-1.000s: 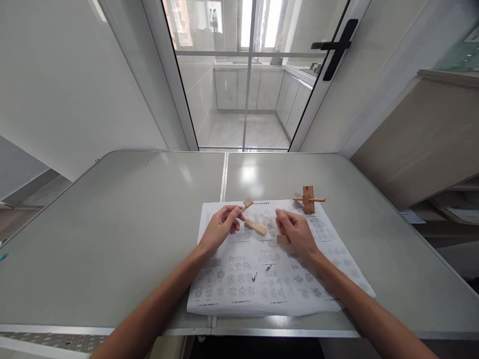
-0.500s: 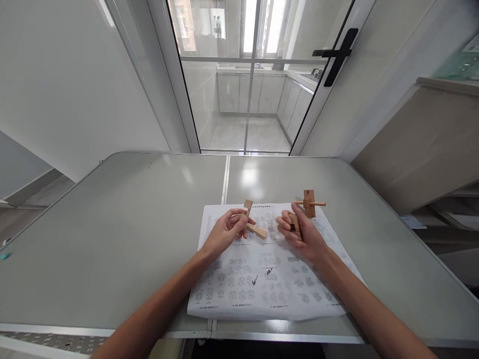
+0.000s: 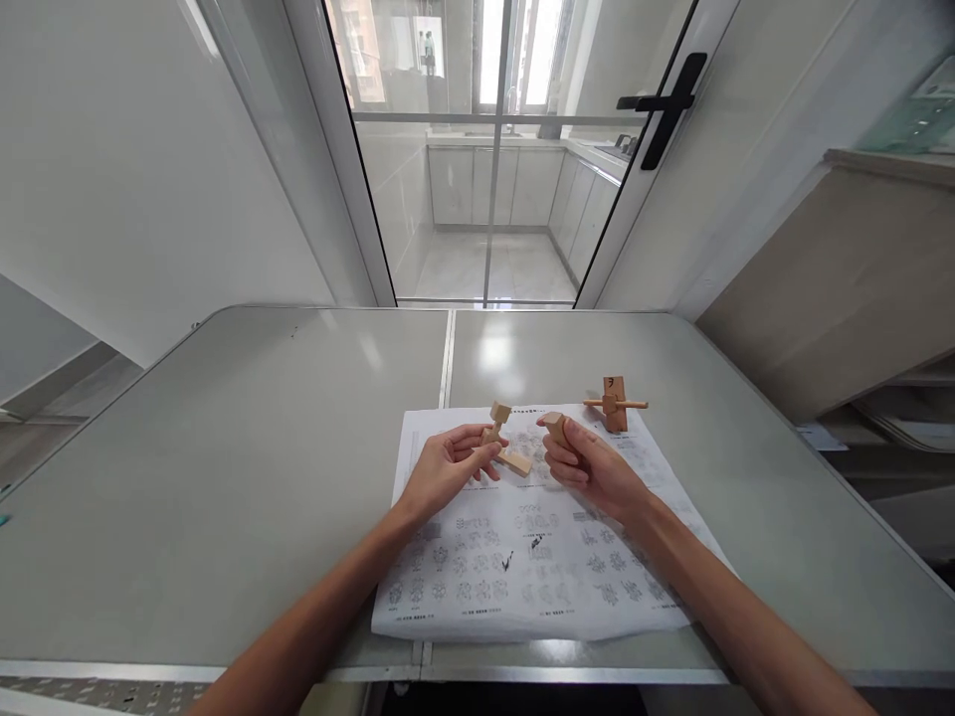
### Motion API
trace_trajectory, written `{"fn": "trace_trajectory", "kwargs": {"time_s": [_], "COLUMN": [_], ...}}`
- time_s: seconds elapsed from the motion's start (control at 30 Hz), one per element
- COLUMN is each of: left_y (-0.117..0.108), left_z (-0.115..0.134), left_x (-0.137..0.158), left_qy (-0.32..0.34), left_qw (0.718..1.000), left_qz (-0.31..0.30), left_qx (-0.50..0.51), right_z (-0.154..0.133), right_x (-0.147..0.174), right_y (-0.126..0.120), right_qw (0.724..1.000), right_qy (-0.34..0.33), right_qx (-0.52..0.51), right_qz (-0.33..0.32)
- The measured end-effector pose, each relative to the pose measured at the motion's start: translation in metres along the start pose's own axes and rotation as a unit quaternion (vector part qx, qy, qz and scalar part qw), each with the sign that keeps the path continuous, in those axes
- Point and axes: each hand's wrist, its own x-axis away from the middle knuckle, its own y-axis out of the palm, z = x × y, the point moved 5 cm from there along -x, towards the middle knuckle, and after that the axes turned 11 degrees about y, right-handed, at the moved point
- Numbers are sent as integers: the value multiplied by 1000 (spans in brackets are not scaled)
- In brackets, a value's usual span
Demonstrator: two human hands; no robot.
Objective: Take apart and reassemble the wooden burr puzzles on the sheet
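Observation:
My left hand [image 3: 453, 464] pinches notched wooden puzzle pieces [image 3: 500, 412] between thumb and fingers. One piece stands up from the grip, and a light wooden bar [image 3: 516, 462] juts out to the right over the paper. A short way to the right, my right hand [image 3: 593, 467] is closed around a wooden block [image 3: 556, 428], whose lower part is hidden by the fingers. Beyond the right hand, a darker wooden cross-shaped assembly [image 3: 615, 404] with a thin rod through it rests at the paper's upper right edge.
Under both hands lies a printed instruction sheet [image 3: 477, 557] with rows of small diagrams. It is spread on a grey folding table [image 3: 298, 418] with a metal edge and a centre seam. A glass door [image 3: 492, 199] stands behind the table, with shelving [image 3: 821, 259] to the right.
My right hand has turned and moved slightly left, bringing its wooden block upright nearer the left hand. The pieces in my left hand have been tilted a little.

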Motion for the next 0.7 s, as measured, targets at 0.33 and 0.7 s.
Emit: {"fn": "trace_trajectory", "kwargs": {"time_s": [0.33, 0.7], "left_y": [-5, 11], "left_z": [2, 9], "left_x": [0, 5], "left_qy": [38, 162], "left_qw": [994, 969], "left_qz": [29, -25], "left_qx": [-94, -183], "right_z": [-5, 1], "right_x": [2, 2], "right_y": [9, 11], "right_qw": [1000, 998], "right_qy": [-3, 29], "right_qx": [6, 27], "right_qz": [4, -39]}}
